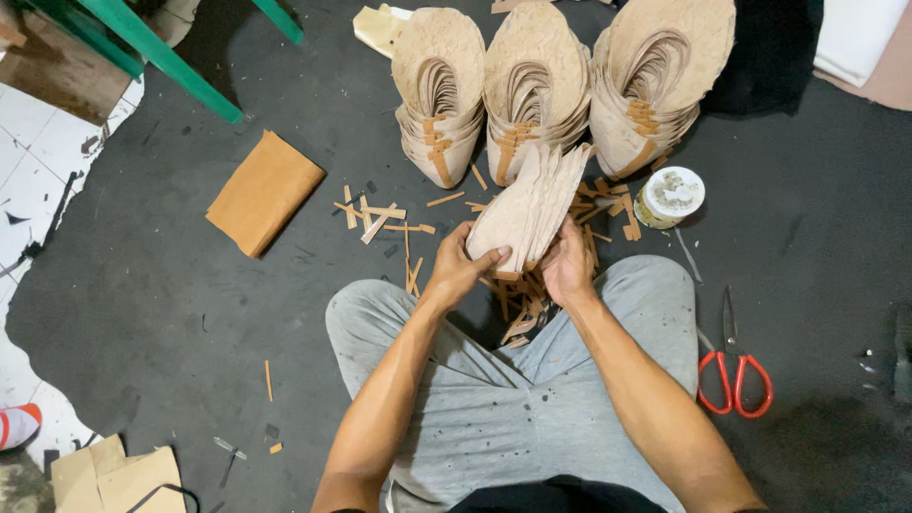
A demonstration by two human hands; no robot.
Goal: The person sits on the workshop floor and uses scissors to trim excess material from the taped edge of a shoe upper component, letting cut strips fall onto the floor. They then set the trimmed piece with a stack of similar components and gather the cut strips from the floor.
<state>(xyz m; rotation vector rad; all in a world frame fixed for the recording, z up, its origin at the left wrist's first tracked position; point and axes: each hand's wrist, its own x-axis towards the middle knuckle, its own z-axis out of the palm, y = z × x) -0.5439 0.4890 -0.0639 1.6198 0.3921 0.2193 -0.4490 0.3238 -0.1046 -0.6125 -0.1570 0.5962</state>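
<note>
Left hand [461,269] and right hand [567,266] clamp stack [528,207] from both sides, fingers curled. Three stacks [532,85] far. Jar [670,197], scissors [731,366] right.

Stack of tan insole-shaped cutouts [528,211], fanned, tilted, held above lap

Three nested stacks of tan curved leather pieces [532,90] at rear centre. Round white-lidded tin [670,197] just right of them. Red-handled scissors [731,366] far right, nr knee. Folded brown leather sheet [264,192] left. Thin tan offcut strips [380,217] btwn sheet & stacks.
</note>
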